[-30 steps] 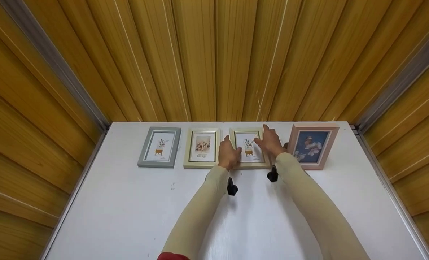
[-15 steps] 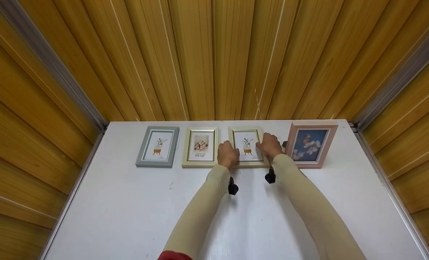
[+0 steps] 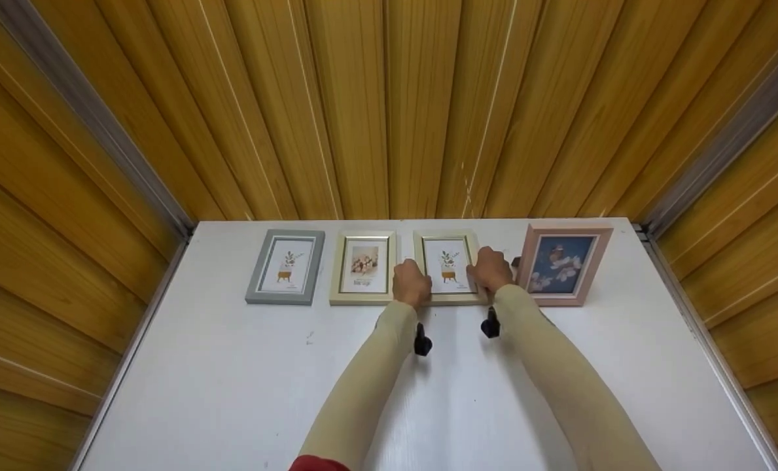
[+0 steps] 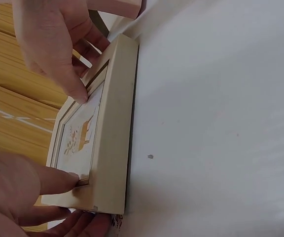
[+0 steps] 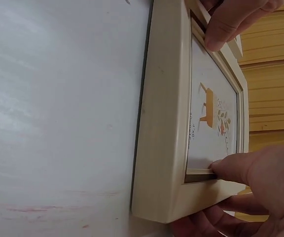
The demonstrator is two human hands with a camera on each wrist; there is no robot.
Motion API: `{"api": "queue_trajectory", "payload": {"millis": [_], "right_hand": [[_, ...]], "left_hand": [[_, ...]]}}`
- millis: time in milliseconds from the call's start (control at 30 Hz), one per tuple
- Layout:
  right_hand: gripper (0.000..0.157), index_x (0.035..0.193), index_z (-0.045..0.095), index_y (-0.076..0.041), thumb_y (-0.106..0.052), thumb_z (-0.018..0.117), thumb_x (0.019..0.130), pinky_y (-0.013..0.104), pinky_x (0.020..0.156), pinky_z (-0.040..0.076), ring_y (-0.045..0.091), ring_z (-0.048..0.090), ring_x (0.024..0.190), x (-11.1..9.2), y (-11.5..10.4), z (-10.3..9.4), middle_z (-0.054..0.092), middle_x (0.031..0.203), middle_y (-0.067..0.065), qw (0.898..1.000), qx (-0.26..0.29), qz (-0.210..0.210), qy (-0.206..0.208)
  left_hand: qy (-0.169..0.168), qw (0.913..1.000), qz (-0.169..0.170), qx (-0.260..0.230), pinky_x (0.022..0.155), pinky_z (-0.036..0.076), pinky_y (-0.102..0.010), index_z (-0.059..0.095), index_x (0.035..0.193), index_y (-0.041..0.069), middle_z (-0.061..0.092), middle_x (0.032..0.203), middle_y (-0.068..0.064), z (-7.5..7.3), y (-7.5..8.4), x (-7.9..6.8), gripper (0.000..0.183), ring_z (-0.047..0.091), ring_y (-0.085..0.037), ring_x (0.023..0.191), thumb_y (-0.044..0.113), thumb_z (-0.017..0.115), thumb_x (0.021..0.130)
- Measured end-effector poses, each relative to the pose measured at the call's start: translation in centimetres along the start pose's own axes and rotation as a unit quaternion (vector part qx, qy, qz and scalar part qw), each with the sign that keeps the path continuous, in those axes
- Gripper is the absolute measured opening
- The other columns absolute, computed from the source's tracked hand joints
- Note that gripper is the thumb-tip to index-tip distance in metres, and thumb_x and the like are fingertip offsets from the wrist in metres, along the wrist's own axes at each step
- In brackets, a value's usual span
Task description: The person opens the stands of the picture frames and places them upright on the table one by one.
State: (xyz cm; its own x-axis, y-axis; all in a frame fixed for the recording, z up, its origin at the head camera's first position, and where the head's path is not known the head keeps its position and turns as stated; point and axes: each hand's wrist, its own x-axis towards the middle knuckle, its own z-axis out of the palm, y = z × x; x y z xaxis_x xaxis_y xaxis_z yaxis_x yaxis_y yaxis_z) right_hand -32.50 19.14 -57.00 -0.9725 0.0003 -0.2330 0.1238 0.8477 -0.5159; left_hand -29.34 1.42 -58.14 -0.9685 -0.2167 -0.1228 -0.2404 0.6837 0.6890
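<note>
A cream photo frame with a potted-plant print stands tilted back on the white table. My left hand grips its left side, thumb on the front and fingers curled behind. On the opposite side, my right hand holds the frame the same way. Both thumbs press the inner border in the left wrist view, where the frame's lower edge lies along the tabletop. From the right wrist, the print shows between the two hands.
To the left stand a second cream frame and a blue-grey frame. A pink frame with a flower picture is close to the right hand. Wood-look panels rise behind the table's far edge.
Both hands have gone from fingers extended beside the cream frame to curled around its two sides. The frames keep their places in the row.
</note>
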Motion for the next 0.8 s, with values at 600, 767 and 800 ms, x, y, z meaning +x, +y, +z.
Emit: {"api": "queue_trajectory", "payload": {"millis": [600, 767, 800], "right_hand": [[0.019, 0.107, 0.058, 0.006, -0.013, 0.058, 0.101, 0.039, 0.066, 0.043, 0.026, 0.051, 0.078, -0.18, 0.03, 0.17, 0.055, 0.09, 0.013, 1.0, 0.002, 0.002, -0.002], [0.017, 0.09, 0.054, -0.001, -0.013, 0.059, 0.101, 0.039, 0.062, 0.04, 0.024, 0.047, 0.07, -0.35, -0.19, -0.2, 0.048, 0.078, 0.008, 1.0, -0.001, -0.014, 0.012], [0.019, 0.088, 0.053, -0.002, -0.014, 0.059, 0.101, 0.039, 0.062, 0.04, 0.024, 0.047, 0.069, -0.42, -0.29, -0.34, 0.047, 0.077, 0.008, 1.0, 0.0, -0.018, 0.017]], "left_hand": [[0.005, 1.0, 0.003, -0.002, 0.068, 0.055, -0.04, 0.071, 0.088, 0.0, 0.071, 0.087, -0.013, -0.05, -0.04, -0.27, 0.008, 0.061, -0.02, 0.072, 0.006, 0.07, 0.093], [0.028, 0.9992, 0.026, -0.005, 0.074, 0.057, -0.044, 0.07, 0.088, -0.001, 0.071, 0.091, -0.017, -0.29, 0.07, -0.54, 0.009, 0.069, -0.029, 0.083, 0.006, 0.072, 0.092], [0.033, 0.999, 0.03, -0.007, 0.074, 0.057, -0.045, 0.07, 0.088, -0.002, 0.07, 0.092, -0.017, -0.36, 0.11, -0.6, 0.009, 0.069, -0.03, 0.085, 0.007, 0.072, 0.092]]}}
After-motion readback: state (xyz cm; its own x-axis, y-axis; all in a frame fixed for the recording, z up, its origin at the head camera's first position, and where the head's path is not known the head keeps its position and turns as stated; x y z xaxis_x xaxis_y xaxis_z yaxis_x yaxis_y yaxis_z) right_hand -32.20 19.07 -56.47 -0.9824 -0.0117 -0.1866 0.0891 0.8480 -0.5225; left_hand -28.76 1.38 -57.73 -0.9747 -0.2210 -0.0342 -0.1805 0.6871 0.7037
